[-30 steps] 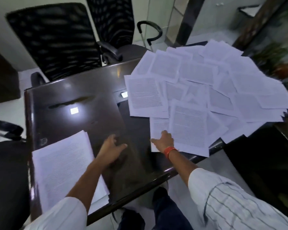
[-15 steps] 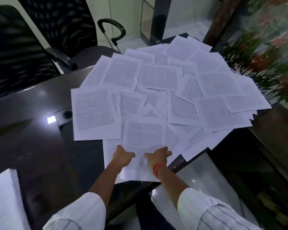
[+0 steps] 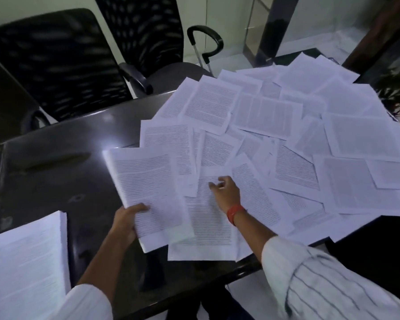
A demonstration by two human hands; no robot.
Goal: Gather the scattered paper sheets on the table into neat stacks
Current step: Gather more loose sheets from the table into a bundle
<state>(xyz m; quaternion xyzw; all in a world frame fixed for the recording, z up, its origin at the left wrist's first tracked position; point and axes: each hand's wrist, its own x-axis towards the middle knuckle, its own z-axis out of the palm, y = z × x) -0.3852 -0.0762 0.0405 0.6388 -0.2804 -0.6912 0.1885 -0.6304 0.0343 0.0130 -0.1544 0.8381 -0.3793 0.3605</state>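
Holding a bundle (image 3: 148, 195) in your left hand (image 3: 126, 221), thumb pinched over its near edge, you reach your right hand (image 3: 225, 192) with loosely curled fingers onto the loose sheets (image 3: 275, 139) covering the table's (image 3: 56, 162) right half. Sheets overhanging the near edge may slide off if dragged. A finished stack (image 3: 26, 259) lies near left; bare tabletop between offers working room.
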